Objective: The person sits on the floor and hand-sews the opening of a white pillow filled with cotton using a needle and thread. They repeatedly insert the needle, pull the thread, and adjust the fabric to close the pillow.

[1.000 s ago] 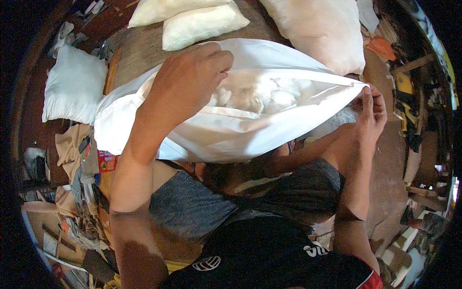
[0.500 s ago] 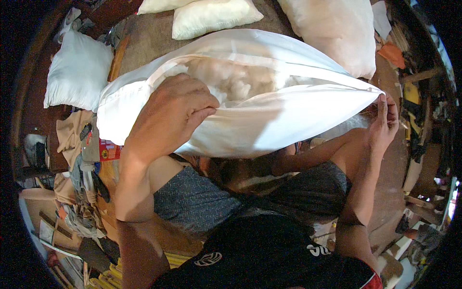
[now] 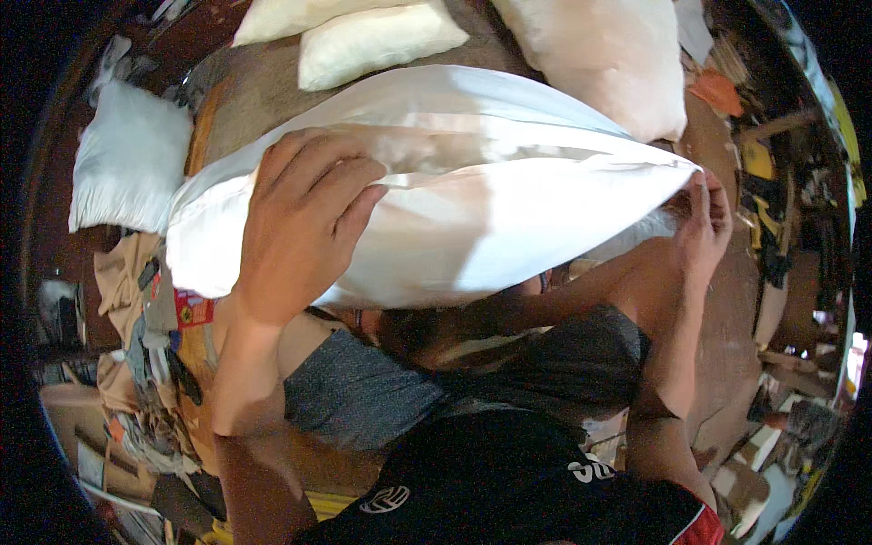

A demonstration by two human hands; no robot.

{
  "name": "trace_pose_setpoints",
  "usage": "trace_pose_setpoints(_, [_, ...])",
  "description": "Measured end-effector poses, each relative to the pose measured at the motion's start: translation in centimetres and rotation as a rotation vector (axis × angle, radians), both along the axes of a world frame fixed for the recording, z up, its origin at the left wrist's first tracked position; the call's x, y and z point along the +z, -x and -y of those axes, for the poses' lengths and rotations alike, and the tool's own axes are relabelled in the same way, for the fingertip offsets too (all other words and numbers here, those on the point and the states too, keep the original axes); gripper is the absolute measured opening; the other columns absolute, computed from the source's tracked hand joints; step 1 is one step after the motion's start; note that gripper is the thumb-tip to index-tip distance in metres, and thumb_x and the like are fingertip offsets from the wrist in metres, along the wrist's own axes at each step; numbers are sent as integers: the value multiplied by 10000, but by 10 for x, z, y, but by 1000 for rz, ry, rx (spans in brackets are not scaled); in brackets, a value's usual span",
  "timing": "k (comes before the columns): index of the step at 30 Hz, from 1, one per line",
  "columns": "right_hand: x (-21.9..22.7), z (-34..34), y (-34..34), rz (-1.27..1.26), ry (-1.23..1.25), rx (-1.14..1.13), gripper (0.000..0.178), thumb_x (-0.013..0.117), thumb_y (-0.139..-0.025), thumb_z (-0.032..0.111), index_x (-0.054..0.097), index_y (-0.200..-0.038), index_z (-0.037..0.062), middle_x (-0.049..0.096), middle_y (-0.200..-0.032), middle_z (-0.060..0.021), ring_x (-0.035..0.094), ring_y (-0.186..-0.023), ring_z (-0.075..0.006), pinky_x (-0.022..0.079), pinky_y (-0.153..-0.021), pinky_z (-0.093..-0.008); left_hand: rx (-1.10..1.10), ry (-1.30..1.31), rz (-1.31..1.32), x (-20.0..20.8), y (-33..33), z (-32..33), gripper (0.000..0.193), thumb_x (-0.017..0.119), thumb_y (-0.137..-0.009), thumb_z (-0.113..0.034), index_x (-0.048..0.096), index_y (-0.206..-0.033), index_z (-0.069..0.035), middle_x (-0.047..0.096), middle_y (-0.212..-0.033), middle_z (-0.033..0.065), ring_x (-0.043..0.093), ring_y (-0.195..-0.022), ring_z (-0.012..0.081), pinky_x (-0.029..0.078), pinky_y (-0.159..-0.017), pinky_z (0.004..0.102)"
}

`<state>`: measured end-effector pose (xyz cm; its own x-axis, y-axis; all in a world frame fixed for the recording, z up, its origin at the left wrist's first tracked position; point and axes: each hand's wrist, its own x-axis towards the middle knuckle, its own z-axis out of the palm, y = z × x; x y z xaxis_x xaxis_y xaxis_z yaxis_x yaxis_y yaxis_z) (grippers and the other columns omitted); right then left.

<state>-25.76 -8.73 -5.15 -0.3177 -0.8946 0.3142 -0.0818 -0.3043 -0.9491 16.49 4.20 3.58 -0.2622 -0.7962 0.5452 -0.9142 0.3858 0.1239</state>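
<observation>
A white stuffed pillow (image 3: 418, 236) rests across my lap, with a long slit along its upper side. Pale fluffy filling (image 3: 436, 153) shows through the slit. My left hand (image 3: 304, 209) pinches the near edge of the opening, left of the middle, its fingers bent and thumb pressed against them. At the pillow's right tip, my right hand (image 3: 707, 213) grips the corner where the opening ends, between thumb and fingers. The far ends of some right-hand fingers are in shadow.
Finished-looking white pillows lie around: one at the left (image 3: 132, 154), a small one (image 3: 381, 45) at the back and a large one (image 3: 604, 64) at the back right. Crumpled cloth (image 3: 123, 272) and a red package (image 3: 193, 307) sit left. Clutter lines the right side.
The slit has narrowed, and less filling shows. My left hand has turned, keeping its pinch on the near edge. The whole scene has shifted slightly left and down in view.
</observation>
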Motion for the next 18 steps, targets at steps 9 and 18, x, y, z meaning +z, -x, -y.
trace_pose_setpoints(9, [7, -3, -13, 62, 26, 46, 177, 698, -996, 170, 699, -1047, 0, 720, -986, -43, 634, -886, -94, 487, -803, -231, -240, -34, -52, -39, 74, 5, 354, 737, -813, -78, 698, -1165, -83, 665, -1174, 95, 617, -1109, 308, 501, -979, 437])
trace_pose_setpoints(18, [12, -10, -18, 49, -5, 42, 182, 687, -998, 162, 711, -1059, -8, 723, -946, -47, 637, -851, -98, 490, -760, -239, -19, 36, -39, -50, 84, 23, 290, 755, -821, -128, 717, -1108, -107, 666, -1114, 83, 604, -1044, 325, 490, -950, 452])
